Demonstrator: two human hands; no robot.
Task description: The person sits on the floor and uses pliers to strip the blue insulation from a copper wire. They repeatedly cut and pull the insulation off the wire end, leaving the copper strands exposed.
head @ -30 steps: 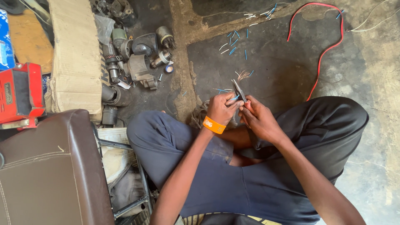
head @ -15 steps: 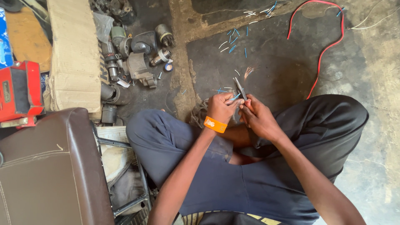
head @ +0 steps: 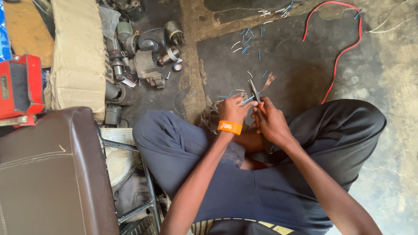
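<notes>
Head view. The person sits cross-legged on a stained concrete floor (head: 305,74); both hands meet at the centre of the frame, just above the knees.

Left hand (head: 234,109) — fingers curled shut around a thin blue wire (head: 246,100), pinched near its free end. An orange wristband (head: 229,127) sits on that wrist. Right hand (head: 269,119) — closed around the handles of a narrow metal cutting tool (head: 254,90), whose blades point to 12 o'clock and meet the wire. A fan of bare copper strands (head: 268,81) shows just beyond the tool at 1 o'clock.

Handling judgement: the wire is light, limp and thin, with smooth insulation that may slip, so a grip close to the cut point looks best. The exposed strands appear fine and easily bent or broken.

Surroundings:
- Short blue and white wire offcuts (head: 248,41) lie scattered at 12 o'clock.
- A long red cable (head: 344,50) loops at 1 o'clock.
- Grey motor parts (head: 143,61) are piled at 10 o'clock, beside folded cardboard (head: 76,56).
- A red case (head: 19,85) lies at 9 o'clock.
- A brown padded seat (head: 48,174) fills 8 o'clock.
</notes>
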